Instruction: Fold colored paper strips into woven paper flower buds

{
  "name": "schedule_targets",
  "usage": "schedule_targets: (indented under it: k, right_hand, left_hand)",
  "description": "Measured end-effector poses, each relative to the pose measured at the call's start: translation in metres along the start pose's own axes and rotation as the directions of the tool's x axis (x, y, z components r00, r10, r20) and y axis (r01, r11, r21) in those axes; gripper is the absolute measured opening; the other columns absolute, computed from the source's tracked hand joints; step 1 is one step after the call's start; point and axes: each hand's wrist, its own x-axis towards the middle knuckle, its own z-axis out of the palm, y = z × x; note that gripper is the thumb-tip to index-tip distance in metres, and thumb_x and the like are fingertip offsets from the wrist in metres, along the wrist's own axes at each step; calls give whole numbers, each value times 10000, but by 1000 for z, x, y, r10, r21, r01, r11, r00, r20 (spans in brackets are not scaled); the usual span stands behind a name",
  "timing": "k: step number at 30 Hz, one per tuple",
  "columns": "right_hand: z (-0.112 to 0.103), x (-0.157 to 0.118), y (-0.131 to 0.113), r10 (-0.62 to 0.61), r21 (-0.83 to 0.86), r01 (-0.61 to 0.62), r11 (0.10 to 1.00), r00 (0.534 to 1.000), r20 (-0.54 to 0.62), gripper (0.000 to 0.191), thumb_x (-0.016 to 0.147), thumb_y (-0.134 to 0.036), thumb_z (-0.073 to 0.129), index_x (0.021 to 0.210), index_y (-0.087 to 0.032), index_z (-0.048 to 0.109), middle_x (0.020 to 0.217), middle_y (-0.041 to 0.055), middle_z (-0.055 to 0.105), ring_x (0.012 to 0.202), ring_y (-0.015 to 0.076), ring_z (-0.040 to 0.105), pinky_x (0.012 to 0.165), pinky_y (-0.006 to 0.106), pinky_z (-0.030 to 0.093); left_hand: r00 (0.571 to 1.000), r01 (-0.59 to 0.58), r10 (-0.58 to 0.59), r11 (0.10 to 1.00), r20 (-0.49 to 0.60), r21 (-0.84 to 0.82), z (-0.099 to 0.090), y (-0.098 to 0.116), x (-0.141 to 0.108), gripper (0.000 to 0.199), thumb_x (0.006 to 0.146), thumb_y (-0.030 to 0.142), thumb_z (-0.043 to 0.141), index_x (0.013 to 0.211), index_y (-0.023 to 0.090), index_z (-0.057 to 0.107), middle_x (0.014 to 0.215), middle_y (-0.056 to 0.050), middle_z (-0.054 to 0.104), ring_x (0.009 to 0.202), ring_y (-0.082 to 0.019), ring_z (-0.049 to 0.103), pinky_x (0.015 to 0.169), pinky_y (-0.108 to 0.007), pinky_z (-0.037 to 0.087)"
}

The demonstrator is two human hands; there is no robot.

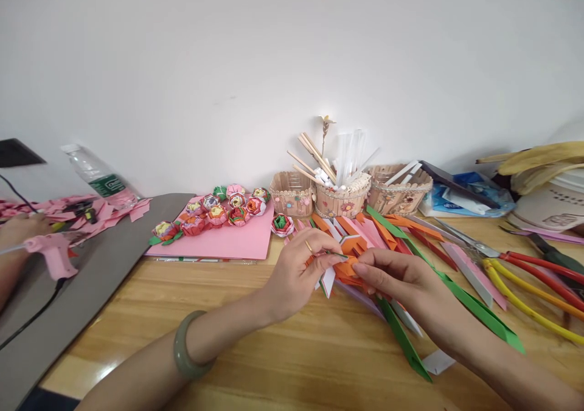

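Note:
My left hand [303, 268], with a ring and a green bangle on that arm, pinches a small folded paper piece with white and green parts [327, 282] below its fingers. My right hand [396, 274] meets it from the right, thumb and fingers closed at the edge of orange folded paper [347, 270]. Which layers belong to the held piece and which lie behind is hard to separate. Just beyond the hands, folded strips in orange, pink, white and green are heaped on the table. Long green strips [479, 310] run out under and beside my right forearm.
Finished paper flowers [216, 215] sit on a pink sheet [223, 241]. Decorated baskets [292, 195] with sticks stand by the wall. Red-handled scissors [515, 259] and yellow-handled ones [511, 298] lie right. At left, another person's hand [20, 234] is near a pink glue gun [55, 256] and bottle [98, 174].

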Motion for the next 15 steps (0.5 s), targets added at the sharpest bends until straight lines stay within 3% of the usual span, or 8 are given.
schedule_targets:
  k: [8, 15]
  right_hand:
    - [-3, 2, 4, 98, 156, -102, 982, 995, 34, 347, 696, -486, 615, 588, -175, 510, 525, -53, 394, 474, 81, 311, 442, 222, 221]
    - [-2, 1, 8, 111, 155, -117, 981, 993, 43, 334, 717, -467, 607, 587, -176, 506, 518, -48, 415, 454, 78, 320, 422, 222, 206]
  left_hand:
    - [998, 7, -11, 996, -55, -84, 0, -4, -1, 125, 834, 280, 475, 803, 181, 544, 768, -29, 540, 737, -138, 492, 693, -275, 402]
    - [994, -43, 40, 999, -99, -30, -2, -5, -1, 113, 842, 267, 454, 802, 191, 527, 750, -26, 524, 742, -146, 474, 697, -288, 387]
